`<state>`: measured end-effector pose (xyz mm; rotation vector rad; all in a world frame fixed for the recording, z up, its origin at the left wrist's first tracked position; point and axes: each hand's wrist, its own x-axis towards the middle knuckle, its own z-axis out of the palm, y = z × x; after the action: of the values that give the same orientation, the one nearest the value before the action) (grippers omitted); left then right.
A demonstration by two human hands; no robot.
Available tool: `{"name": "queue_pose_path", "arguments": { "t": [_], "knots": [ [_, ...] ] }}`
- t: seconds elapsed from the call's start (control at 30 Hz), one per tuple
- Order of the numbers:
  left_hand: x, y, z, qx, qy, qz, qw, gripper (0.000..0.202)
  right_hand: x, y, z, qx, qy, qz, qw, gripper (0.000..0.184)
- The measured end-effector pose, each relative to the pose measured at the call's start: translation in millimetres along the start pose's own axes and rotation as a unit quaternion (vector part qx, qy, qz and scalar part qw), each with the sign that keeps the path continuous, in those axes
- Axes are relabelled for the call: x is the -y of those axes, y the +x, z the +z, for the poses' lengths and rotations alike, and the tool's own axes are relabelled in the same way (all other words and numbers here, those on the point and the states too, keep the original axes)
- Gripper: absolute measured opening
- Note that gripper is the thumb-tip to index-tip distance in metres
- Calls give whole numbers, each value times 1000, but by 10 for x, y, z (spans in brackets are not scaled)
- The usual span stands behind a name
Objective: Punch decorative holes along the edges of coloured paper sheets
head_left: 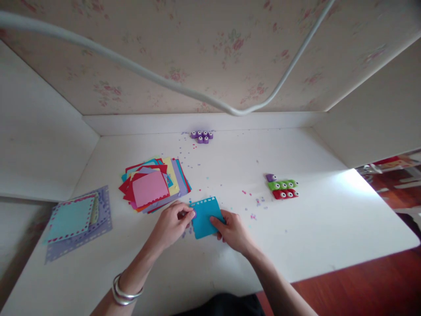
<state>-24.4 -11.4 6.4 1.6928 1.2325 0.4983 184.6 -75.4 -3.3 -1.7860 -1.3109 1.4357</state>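
A blue card (pixel 205 221) with a row of punched holes along its top edge is held just above the white table. My right hand (pixel 232 228) grips its right side, thumb on top and fingers underneath. At the card's left edge, my left hand (pixel 176 221) is closed on a small purple paper punch (pixel 194 214), mostly hidden by the fingers. Two silver bangles (pixel 125 292) circle my left wrist. Tiny punched paper bits (pixel 187 230) lie near my left fingers.
Left of the card is a pile of coloured cards (pixel 151 188); farther left lie hole-edged sheets (pixel 70 219). Purple punches (pixel 202 136) stand at the back, with green punches (pixel 283 185) and red punches (pixel 285 194) to the right. A white cable (pixel 194 93) hangs across the top.
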Motion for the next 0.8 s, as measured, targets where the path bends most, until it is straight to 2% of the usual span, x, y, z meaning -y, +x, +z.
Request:
{"name": "queue_pose_path", "arguments": {
  "t": [0.17,0.37,0.5,0.6,0.73,0.8],
  "knots": [
    [39,-65,-66,-13,-8,10,1000,28,-47,-3,-24,-2,23,9,1000,30],
    [106,-195,-177,-65,55,11,996,27,-60,9,-54,-2,40,22,999,30],
    [183,-286,-164,-94,100,31,990,34,-13,0,-73,-22,3,13,1000,32],
    [234,-308,-118,-122,140,70,980,31,50,-34,-125,-75,-84,-2,994,34],
    [202,-317,-83,-128,160,98,974,27,148,-138,-210,-196,-229,-40,953,44],
    [130,-340,-65,-113,148,103,977,28,211,-223,-229,-201,-237,-74,948,44]
  ]
}}
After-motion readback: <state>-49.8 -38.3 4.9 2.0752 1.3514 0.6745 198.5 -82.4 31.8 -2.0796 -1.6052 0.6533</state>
